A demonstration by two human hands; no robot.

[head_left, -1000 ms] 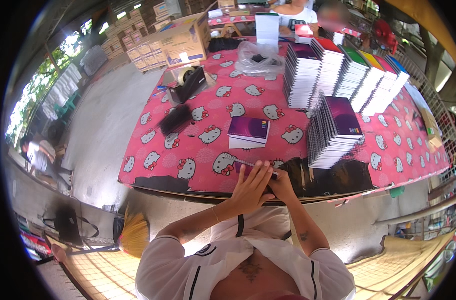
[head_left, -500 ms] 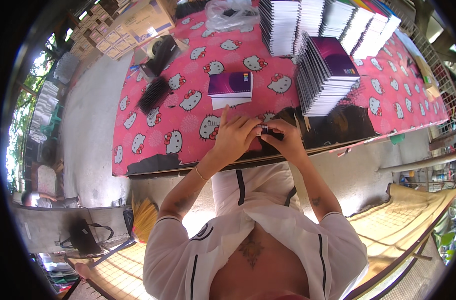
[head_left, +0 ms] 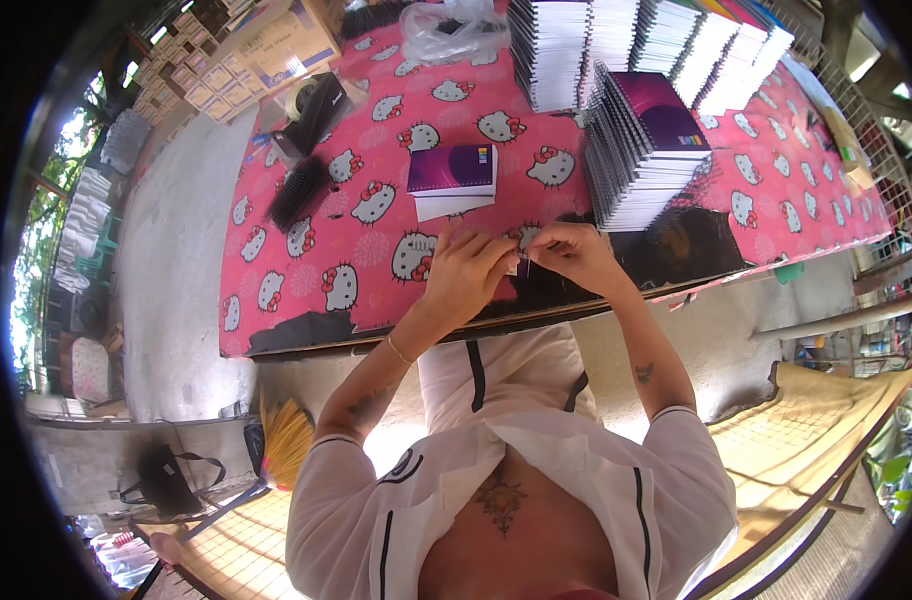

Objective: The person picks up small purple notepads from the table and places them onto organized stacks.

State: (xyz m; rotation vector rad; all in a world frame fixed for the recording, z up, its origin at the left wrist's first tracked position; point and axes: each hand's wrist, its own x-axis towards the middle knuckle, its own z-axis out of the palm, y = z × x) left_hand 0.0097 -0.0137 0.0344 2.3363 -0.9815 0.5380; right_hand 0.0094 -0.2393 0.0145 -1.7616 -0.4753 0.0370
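Note:
Close together near the table's front edge, my left hand [head_left: 468, 268] and my right hand [head_left: 578, 256] are both closed. Their fingertips pinch at a small dark-and-white piece [head_left: 522, 264] between them, too small to name. Just beyond my left hand lies a small stack of purple-covered booklets [head_left: 452, 172], with white sheets showing at its near edge. A short white coil-like mark [head_left: 423, 244] shows beside my left fingers. To the right of my right hand stands a tall stack of wire-bound notebooks [head_left: 644, 165] with a purple cover on top.
The table [head_left: 276, 215] has a pink cartoon-cat cover, torn to black at the front. A heap of black binding wires [head_left: 299, 192] and a black tape dispenser [head_left: 314, 112] lie left. Behind are a clear plastic bag [head_left: 454, 32], more notebook stacks [head_left: 548, 55] and cardboard boxes [head_left: 291, 45].
My right hand has lifted slightly and turned, its fingers bending inward. My left index finger, stretched out before, is now drawn in. The view has shifted a little.

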